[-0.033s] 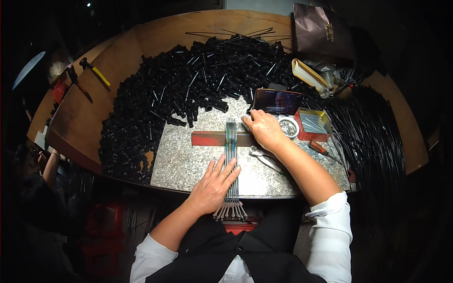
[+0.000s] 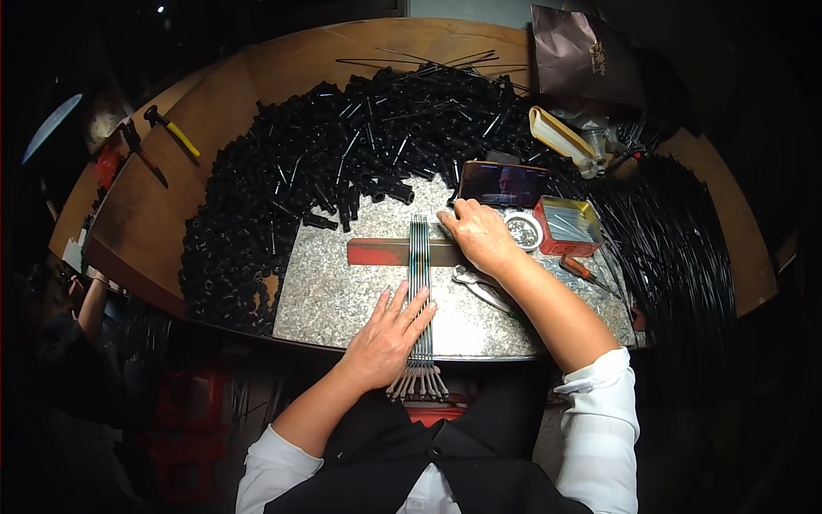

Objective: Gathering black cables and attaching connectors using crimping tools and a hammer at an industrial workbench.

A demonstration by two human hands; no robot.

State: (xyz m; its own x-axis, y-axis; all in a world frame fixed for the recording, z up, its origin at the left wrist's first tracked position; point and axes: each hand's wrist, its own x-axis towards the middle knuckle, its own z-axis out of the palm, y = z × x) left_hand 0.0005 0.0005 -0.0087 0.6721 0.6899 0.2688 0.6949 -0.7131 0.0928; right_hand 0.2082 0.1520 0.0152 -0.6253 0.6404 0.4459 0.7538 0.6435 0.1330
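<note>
Resting our left hand (image 2: 387,338), fingers spread, on thin rods (image 2: 419,261) across the red bar (image 2: 377,252) | our right hand (image 2: 484,236) near their far ends, pinch: we cannot tell | likely light, stiff, slippery; best held flat, mid-length

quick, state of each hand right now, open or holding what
Left hand: open, laid over the thin rods.
Right hand: bent near the rods' far ends; grip cannot be told.

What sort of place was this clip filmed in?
Probably a small workshop or assembly station: a large heap of black tubular parts, a row of thin rods under the left hand, and a yellow-handled tool.
</note>
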